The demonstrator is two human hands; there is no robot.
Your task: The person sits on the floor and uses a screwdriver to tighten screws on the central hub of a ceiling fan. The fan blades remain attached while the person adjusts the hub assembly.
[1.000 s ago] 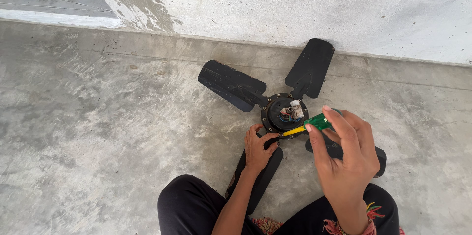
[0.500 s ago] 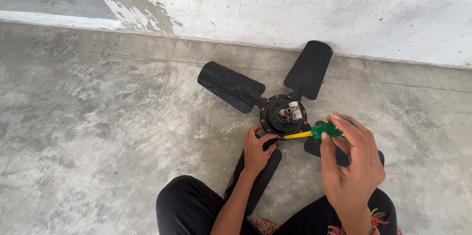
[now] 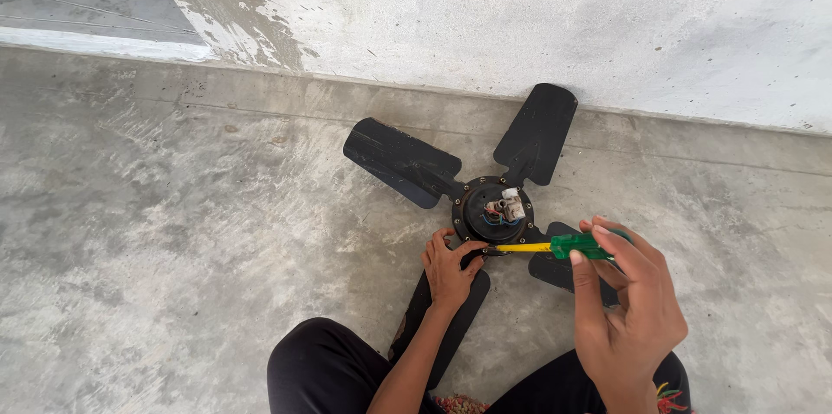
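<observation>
four blades: a black ceiling fan (image 3: 485, 197) lies flat on the concrete floor (image 3: 173, 232), close to the far wall (image 3: 520, 15), with one blade running near toward the person's legs.
hub: round black motor housing (image 3: 491, 210) at the centre, with white and coloured wiring on top.
left hand (image 3: 451, 268): fingers pressed on the near-left rim of the hub, steadying it.
right hand (image 3: 628, 310): fingers pinched around the green handle of a screwdriver (image 3: 555, 247), its yellow shaft lying level with the tip at the hub's near edge.
step in hand: seemingly working a screw on the hub's rim.
next move calls for: keeping the tip seated, twisting the handle, holding the hub firm.
</observation>
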